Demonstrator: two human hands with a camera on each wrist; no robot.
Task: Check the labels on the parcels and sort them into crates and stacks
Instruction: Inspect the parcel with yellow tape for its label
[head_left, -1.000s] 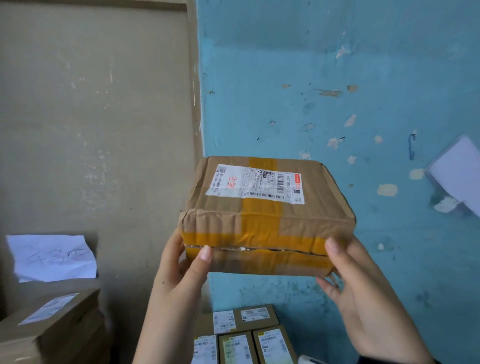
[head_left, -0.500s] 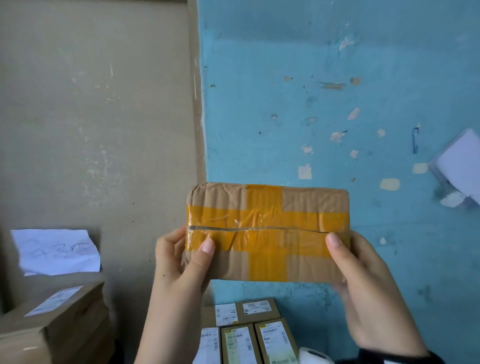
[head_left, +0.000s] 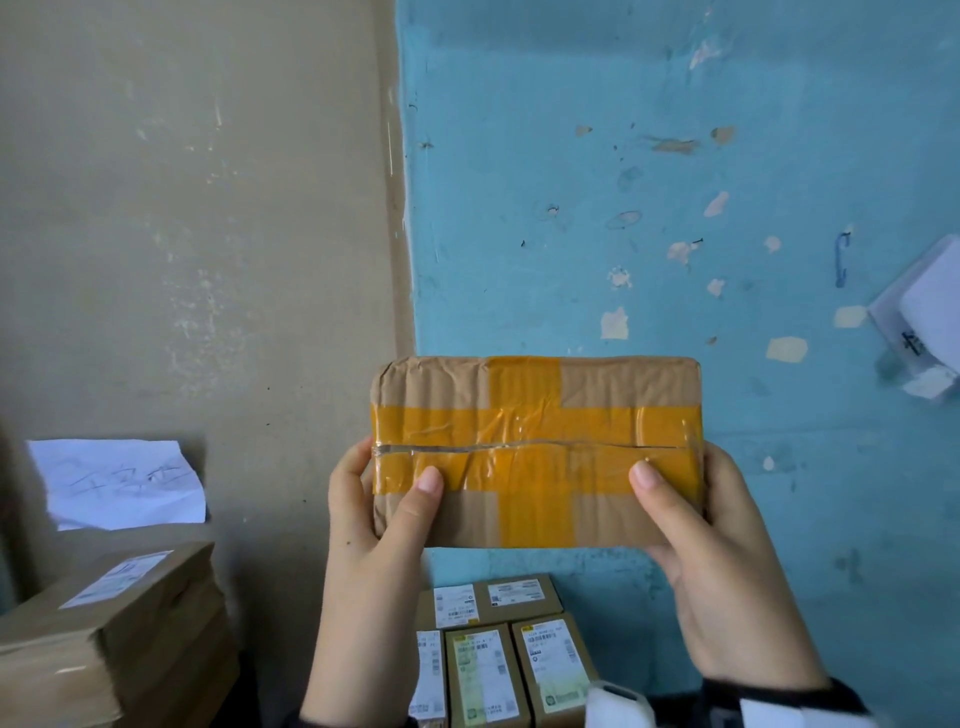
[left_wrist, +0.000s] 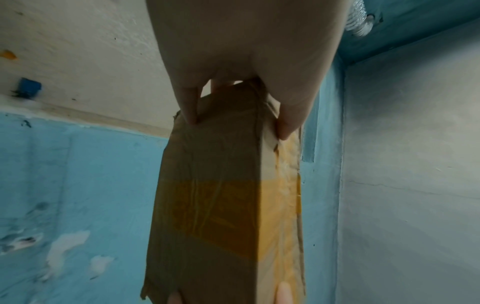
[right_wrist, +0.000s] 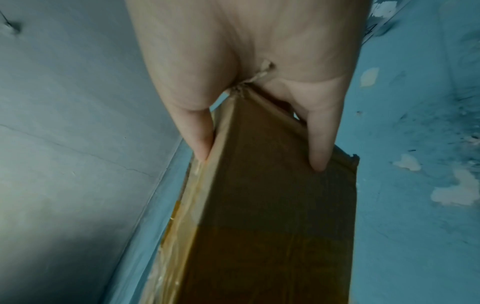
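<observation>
Cardboard parcel (head_left: 535, 452) now tipped up, taped seam facing camera, label out of sight; left hand (head_left: 382, 512) and right hand (head_left: 711, 545) still pinching its ends.

Both arms raised, left hand (head_left: 382, 512) gripping parcel (head_left: 537, 410) left end, right hand (head_left: 711, 551) gripping right end, thumbs on near face, fingers behind

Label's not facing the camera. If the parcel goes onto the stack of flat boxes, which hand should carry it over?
Left, probably. The stack of flat boxes lies at lower left, on the left hand's side. Both it and the right hand grip the parcel at its ends, so the right could let go.
</observation>
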